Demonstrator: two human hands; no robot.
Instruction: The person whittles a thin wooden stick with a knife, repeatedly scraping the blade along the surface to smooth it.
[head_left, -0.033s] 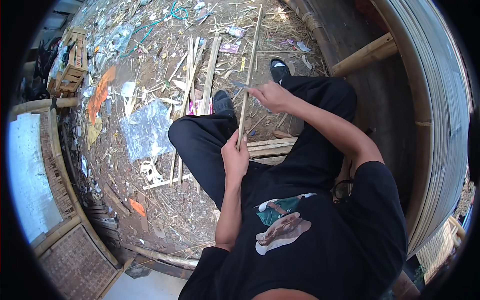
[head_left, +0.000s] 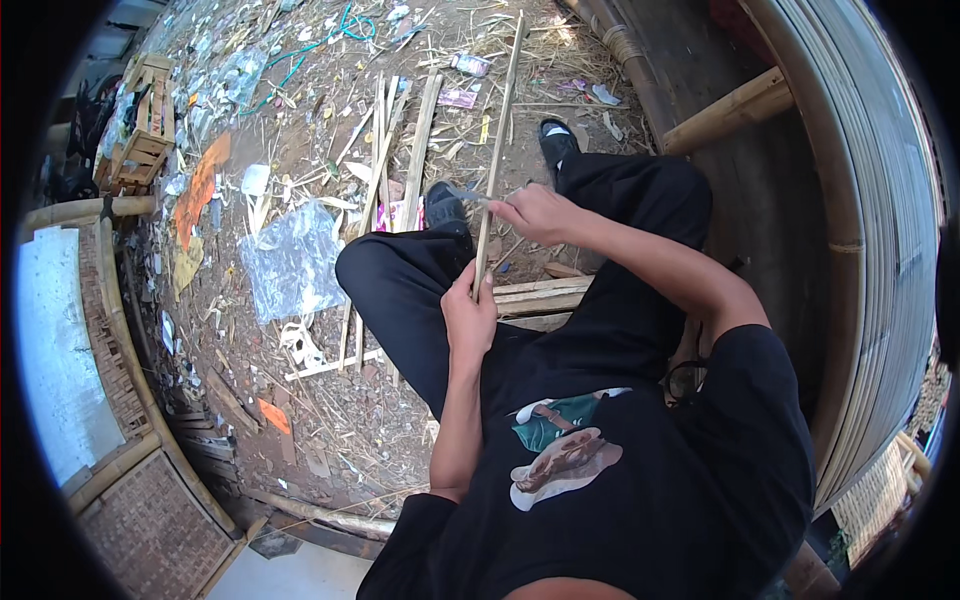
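A long, narrow bamboo strip (head_left: 502,125) runs away from my lap, its far end over the littered ground. My left hand (head_left: 470,318) is wrapped round the strip's near end, above my lap between my legs. My right hand (head_left: 541,214) is closed on a knife, whose handle is mostly hidden in the fist. The knife blade (head_left: 465,194) points left and crosses the strip, a short way beyond my left hand. The right thumb lies close to the strip; I cannot tell whether it presses on it.
Several split bamboo pieces (head_left: 423,135) lie on the ground beyond my left foot. More cut bamboo (head_left: 542,298) lies between my legs. To the left are a clear plastic sheet (head_left: 292,262), an orange scrap (head_left: 202,188) and a wooden crate (head_left: 150,125). A bamboo frame (head_left: 848,250) stands close on my right.
My right hand and the knife have slid along the strip toward me, nearer to my left hand. The left hand keeps its grip in almost the same place.
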